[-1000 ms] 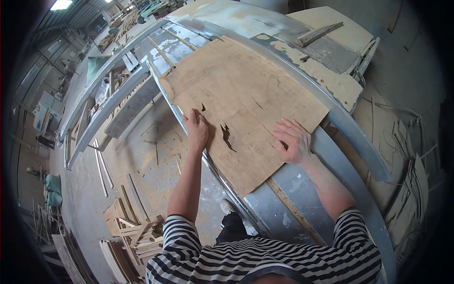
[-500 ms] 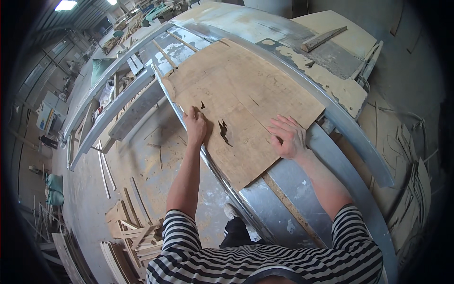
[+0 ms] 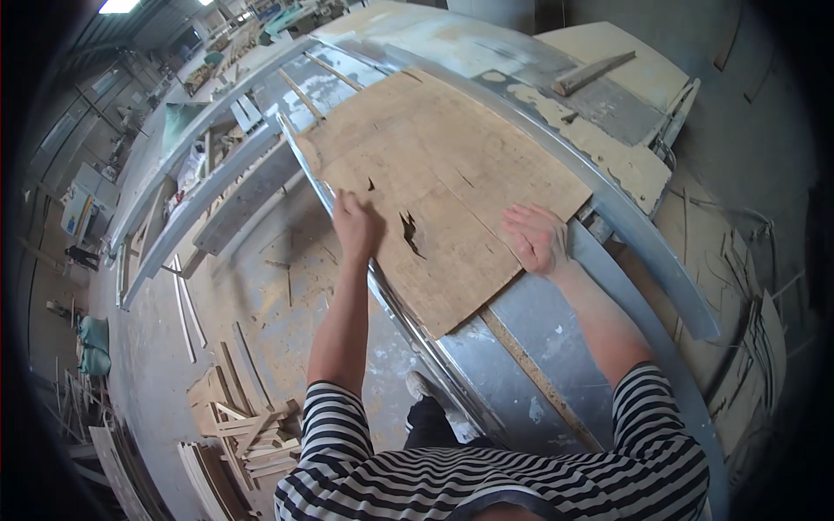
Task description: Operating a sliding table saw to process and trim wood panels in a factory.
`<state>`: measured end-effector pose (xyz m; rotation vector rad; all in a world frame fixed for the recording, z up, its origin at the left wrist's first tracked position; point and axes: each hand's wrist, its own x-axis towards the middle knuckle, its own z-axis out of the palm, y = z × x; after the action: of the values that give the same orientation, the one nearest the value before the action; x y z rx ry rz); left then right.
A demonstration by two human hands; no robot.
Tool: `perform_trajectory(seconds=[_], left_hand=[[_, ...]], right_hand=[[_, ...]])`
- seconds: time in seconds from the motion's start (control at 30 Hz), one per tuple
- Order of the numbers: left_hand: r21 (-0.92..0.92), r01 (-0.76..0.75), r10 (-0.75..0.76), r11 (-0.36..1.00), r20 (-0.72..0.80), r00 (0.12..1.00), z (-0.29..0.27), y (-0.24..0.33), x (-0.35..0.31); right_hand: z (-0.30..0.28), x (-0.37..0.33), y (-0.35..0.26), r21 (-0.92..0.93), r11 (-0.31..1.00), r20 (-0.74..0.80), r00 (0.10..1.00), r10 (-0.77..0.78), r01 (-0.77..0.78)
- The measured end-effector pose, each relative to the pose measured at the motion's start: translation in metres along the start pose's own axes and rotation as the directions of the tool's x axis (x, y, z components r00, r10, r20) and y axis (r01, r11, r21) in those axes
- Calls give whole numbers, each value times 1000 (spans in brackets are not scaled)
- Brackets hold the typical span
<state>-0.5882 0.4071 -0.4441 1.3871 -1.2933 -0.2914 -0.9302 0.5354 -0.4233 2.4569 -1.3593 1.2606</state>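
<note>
A large thin brown wooden sheet (image 3: 452, 165), with ragged dark holes left of its middle, lies across a metal-faced frame. At the sheet's left edge is my left hand (image 3: 357, 227), its fingers curled closed at the rim; the fingertips are partly hidden and slightly blurred. My right hand (image 3: 540, 241) rests on the sheet by its near right edge. Its fingers lie on the top face, pointing left, close together and a little bent. Grey metal panels (image 3: 543, 343) with a wood strip (image 3: 530, 369) between them show under the sheet's near end.
A curved metal rail (image 3: 643, 234) runs along the right. Beyond it, a wood block (image 3: 595, 74) lies on a patchy panel (image 3: 599, 108). Left stands an open frame of long beams (image 3: 234, 204). Scrap wood strips (image 3: 252, 434) are heaped on the floor at lower left.
The wooden sheet has shifted slightly away from me and to the left. My right hand's fingers have drawn closer together and bent. My left hand has stayed by the left edge.
</note>
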Motion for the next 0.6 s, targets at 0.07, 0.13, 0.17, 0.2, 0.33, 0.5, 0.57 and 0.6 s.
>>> perform_trajectory(seconds=[0.07, 0.13, 0.17, 0.2, 0.33, 0.5, 0.57, 0.6], left_hand=[[-71, 126, -137, 989, -161, 977, -7, -4, -1], [166, 199, -140, 966, -310, 940, -21, -33, 6], [181, 252, -221, 951, -175, 960, -25, -43, 9], [205, 295, -294, 933, -36, 955, -30, -45, 10], [-28, 434, -434, 901, 11, 901, -31, -35, -5], [-112, 573, -574, 812, 22, 818, -28, -74, -6], [-126, 615, -618, 779, 16, 786, -24, -65, -8], [-129, 625, -630, 770, 7, 777, -26, -59, -5]], right_hand=[[0, 1, -4, 50, 997, -1, 998, 62, -62], [10, 5, -8, 86, 993, 1, 996, 85, -85], [10, 7, -5, 95, 991, 2, 996, 92, -92], [8, 7, -4, 73, 994, -34, 996, 79, -76], [2, 7, -5, 23, 999, -120, 992, 27, -24], [13, 12, -4, 32, 999, -139, 990, 32, -27], [17, 16, -2, 34, 998, -158, 986, 48, -43], [20, 20, -2, 39, 999, -167, 985, 44, -38]])
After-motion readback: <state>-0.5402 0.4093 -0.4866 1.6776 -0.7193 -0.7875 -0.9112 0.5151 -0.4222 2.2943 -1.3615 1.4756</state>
